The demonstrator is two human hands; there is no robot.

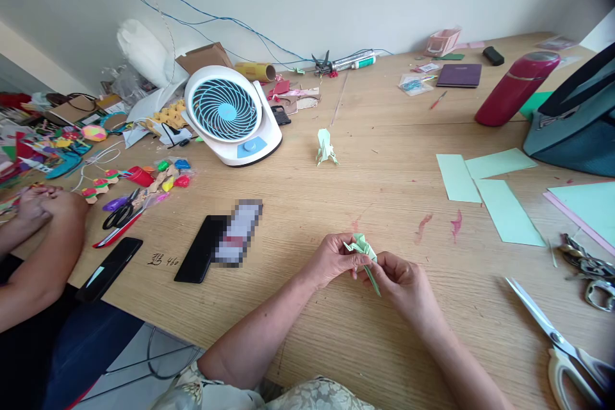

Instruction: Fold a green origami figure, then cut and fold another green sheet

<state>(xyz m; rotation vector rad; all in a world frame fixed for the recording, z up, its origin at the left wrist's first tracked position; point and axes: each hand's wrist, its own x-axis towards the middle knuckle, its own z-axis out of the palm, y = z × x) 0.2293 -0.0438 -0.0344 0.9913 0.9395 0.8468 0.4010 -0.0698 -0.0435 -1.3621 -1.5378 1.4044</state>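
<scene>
Floral-patterned garment (319,395) at desk (384,192) edge. Left hand (334,261) and right hand (403,278) both pinching folded green paper figure (362,245), over desk. Risks: uneven fingertip pull could tear or spring thin folds; fan (223,109), if running, could scatter loose paper rectangles (512,213); right forearm (446,339) swung wide could knock scissors (556,337).

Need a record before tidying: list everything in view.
Folded paper piece: 1, pale green, in fingers
Folded paper figure: 1, pale green, centre
Rectangular paper strips: 3, pale green, right
Long metal scissors: 1, silver and cream, right
Small scissors: 1, black, left
Round plastic fan: 1, white, back left
Cylindrical bottle: 1, magenta, back right
Fabric bag: 1, teal, right
Flat rectangular slabs: 2, black, left
Blurred rectangle: 1, greyish, left
Wooden table: 1, tan, beneath
Assorted clutter: many, multicoloured, edges
Neighbour's hands: 2, bare, left
Left hand, right hand: 2, bare, centre
</scene>
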